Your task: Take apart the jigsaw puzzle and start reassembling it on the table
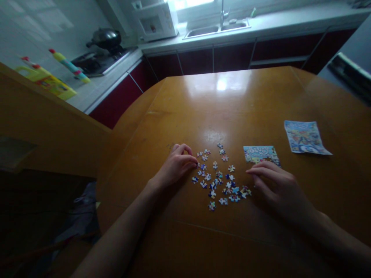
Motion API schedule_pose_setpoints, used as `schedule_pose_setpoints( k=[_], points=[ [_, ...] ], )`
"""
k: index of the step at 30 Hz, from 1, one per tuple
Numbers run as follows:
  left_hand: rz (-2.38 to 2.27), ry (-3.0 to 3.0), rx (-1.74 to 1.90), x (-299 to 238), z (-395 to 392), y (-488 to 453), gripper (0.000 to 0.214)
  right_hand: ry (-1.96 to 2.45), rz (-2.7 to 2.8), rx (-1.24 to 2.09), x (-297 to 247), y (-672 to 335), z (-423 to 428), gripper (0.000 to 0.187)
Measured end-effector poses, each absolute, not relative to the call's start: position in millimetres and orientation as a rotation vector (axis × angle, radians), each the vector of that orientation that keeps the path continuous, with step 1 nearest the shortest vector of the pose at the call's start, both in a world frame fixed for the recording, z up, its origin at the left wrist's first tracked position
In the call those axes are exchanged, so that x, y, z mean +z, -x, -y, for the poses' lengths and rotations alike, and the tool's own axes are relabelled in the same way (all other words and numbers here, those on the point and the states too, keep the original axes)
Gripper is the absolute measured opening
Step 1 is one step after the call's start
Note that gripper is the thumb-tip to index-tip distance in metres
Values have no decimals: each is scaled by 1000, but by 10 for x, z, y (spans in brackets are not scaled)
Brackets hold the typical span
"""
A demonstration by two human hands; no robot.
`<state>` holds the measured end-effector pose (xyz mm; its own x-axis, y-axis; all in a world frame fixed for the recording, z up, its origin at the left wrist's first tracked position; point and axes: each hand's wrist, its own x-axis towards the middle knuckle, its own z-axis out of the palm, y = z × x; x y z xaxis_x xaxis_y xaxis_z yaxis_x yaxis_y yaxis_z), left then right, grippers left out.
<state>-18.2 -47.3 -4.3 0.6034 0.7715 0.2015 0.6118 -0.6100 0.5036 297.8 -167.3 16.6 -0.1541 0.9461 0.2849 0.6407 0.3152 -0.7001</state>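
On the wooden table, loose jigsaw puzzle pieces (pixel 215 183) lie scattered between my hands, some overlapping. My left hand (pixel 175 164) rests at their left edge, thumb and forefinger closed on a small puzzle piece (pixel 198 165) that is mostly hidden by the fingertips. To the right, a partly assembled puzzle (pixel 259 152) shows a light blue top with white lettering. My right hand (pixel 274 179) hovers over its lower edge and covers part of it. Its fingers are loosely bent, the thumb a little apart from them, and no piece shows between them.
A creased picture sheet (pixel 305 137) lies at the right on the table (pixel 220 98). Beyond are a counter with a sink (pixel 203 31), a microwave (pixel 156 21) and a stove with a pot (pixel 107 38). Yellow bottles (pixel 48 81) stand at the left.
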Motion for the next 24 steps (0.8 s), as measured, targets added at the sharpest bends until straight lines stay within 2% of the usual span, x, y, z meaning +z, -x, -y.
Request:
schedule_pose_setpoints(
  k=[19, 24],
  points=[
    [-898, -2446, 515, 81, 537, 141, 6, 1444, 1901, 572, 115, -3019, 1650, 15],
    [-879, -2442, 405, 212, 607, 89, 12, 1449, 1899, 574, 118, -3019, 1651, 16]
  ],
)
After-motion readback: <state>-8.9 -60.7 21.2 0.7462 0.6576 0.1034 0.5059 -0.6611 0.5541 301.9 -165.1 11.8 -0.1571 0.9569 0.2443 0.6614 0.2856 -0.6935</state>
